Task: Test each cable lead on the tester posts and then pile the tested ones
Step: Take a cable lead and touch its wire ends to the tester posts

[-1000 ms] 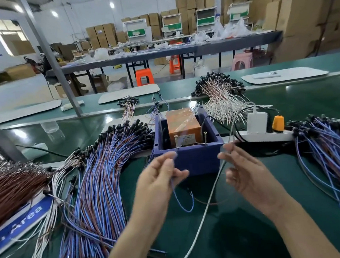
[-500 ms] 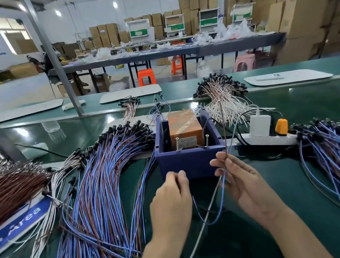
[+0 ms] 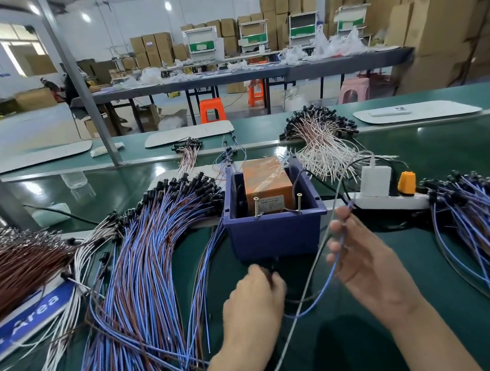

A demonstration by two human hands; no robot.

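Right hand [image 3: 364,260] pinches thin blue cable lead [image 3: 330,278], which sags toward left hand [image 3: 254,298] closed on its dark end, below dark-blue plastic tester box [image 3: 275,236] mid-bench; two upright metal screw posts [image 3: 299,202] lie nearer the right hand.

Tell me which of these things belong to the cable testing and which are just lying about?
In the job:
- blue lead held between both hands
- left hand, right hand
- two tester posts on the blue bin
- big cable pile on the left

Lying about:
- power strip
- white charger
- orange stools
- cardboard boxes
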